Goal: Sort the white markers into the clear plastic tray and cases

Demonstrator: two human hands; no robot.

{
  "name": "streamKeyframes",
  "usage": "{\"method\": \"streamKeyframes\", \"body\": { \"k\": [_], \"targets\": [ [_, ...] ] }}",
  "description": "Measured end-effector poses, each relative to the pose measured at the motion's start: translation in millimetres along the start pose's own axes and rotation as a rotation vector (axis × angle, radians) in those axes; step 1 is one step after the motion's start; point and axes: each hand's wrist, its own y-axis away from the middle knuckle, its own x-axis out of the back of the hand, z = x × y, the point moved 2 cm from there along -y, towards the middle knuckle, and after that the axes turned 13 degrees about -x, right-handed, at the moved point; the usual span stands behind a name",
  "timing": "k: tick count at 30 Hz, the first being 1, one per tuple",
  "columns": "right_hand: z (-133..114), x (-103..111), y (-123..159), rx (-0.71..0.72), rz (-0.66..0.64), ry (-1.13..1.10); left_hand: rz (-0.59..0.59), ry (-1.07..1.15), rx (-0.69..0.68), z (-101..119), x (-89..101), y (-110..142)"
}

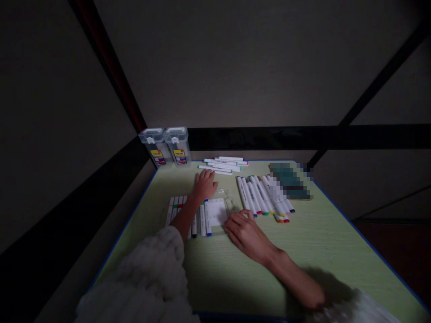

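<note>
My left hand (pixel 205 183) reaches across the table, fingers stretched out, with the tips at the nearest of several white markers (pixel 215 169) lying crosswise at the back. Under my left forearm lies a clear plastic case (pixel 218 229) with a row of white markers (pixel 203 220) in it, their ends red, green, blue and black. A white sheet (pixel 217 211) shows in its right part. My right hand (pixel 247 235) has its fingers curled at the right edge of this case, steadying against it. Part of the marker row is hidden by my left arm.
To the right is a bunch of white markers (pixel 259 195) with coloured ends. Behind it lies a dark green flat object (pixel 289 179), partly pixelated. Two clear lidded boxes (pixel 180 148) with yellow labels stand at the back left. The pale green table (pixel 303 242) has blue edges, with walls behind.
</note>
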Motion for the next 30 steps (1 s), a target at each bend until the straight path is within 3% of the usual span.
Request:
{"method": "streamKeyframes", "body": {
  "k": [30],
  "targets": [
    [0.4,-1.5,0.4,0.022,-0.041,0.008,0.005,0.026,0.024,-0.4,5.4,-1.2]
  ]
}}
